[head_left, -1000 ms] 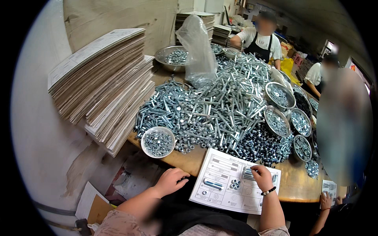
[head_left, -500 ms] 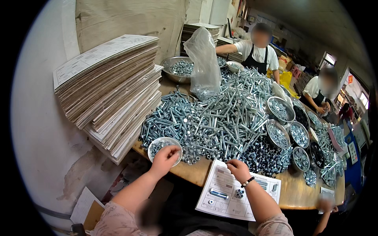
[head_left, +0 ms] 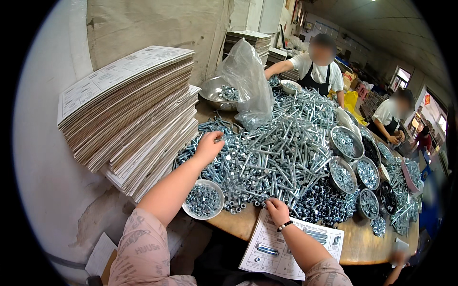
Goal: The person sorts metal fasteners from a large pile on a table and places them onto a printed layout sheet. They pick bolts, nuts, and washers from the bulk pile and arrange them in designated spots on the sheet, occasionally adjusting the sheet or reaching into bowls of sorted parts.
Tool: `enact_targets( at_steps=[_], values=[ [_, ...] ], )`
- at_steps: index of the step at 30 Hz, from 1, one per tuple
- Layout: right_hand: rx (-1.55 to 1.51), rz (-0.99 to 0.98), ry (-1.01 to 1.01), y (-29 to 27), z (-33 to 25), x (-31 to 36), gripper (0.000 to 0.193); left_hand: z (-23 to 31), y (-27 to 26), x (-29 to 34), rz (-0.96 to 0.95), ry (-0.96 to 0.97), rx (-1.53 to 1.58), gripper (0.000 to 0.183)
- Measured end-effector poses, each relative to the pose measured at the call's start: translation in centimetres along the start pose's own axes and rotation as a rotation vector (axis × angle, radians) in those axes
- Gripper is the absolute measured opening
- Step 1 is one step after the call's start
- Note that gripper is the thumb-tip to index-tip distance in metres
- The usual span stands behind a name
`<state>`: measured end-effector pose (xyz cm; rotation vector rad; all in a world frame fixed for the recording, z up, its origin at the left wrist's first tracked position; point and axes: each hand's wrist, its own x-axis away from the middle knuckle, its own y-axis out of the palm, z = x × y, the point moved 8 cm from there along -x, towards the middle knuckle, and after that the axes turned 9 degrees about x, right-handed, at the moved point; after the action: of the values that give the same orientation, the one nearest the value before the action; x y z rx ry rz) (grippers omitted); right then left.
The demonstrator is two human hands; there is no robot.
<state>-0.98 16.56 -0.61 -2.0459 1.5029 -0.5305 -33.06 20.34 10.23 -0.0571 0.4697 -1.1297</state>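
My left hand (head_left: 209,147) reaches over the left side of a big heap of silvery bolts (head_left: 286,148). Its fingers curl closed at the bolts; whatever they grip is hidden. Nearer me, a white bowl (head_left: 204,199) of small metal nuts sits at the table's front left edge. My right hand (head_left: 278,211), a beaded bracelet on its wrist, is pinched closed above the far edge of a printed card (head_left: 248,268). I cannot make out what is between its fingers. On the card lie long bolts (head_left: 268,249) and a nut (head_left: 257,260); my right forearm covers part of it.
A tall stack of printed cards (head_left: 129,105) rises at the left. Behind the heap stand a metal bowl (head_left: 210,90) and a clear plastic bag (head_left: 248,86). Bowls of washers (head_left: 342,174) line the right, beside dark nuts (head_left: 315,205). Two co-workers (head_left: 317,71) are across the table.
My left hand has left the white bowl and moved farther away to the bolts. My right hand stays near the card's far edge, its forearm now covering the nuts there. The view has shifted slightly.
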Motion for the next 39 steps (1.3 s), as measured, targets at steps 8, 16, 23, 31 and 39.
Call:
enact_targets(
  at_steps=[8, 16, 23, 31, 39],
  values=[
    [0.042, 0.077, -0.091, 0.0, 0.2, 0.5, 0.018, -0.2, 1.2, -8.3, 0.03, 0.157, -0.43, 0.028],
    [0.051, 0.057, -0.064, -0.3, 0.0, 0.7, 0.015, -2.2, 2.5, -19.0, 0.001, 0.081, -0.758, 0.024],
    [0.065, 0.003, -0.179, 0.2, -0.3, 0.4, 0.015, -5.9, 5.6, -27.2, -0.143, 0.026, -0.827, 0.033],
    [0.041, -0.062, -0.258, 1.0, -0.8, 0.1, 0.013, -19.0, 7.2, -37.8, -0.284, -0.157, -0.705, 0.033],
    [0.041, -0.064, -0.185, 0.8, -0.7, 0.3, 0.012, -16.6, 9.6, -33.6, -0.53, -0.402, -0.675, 0.056]
  ],
)
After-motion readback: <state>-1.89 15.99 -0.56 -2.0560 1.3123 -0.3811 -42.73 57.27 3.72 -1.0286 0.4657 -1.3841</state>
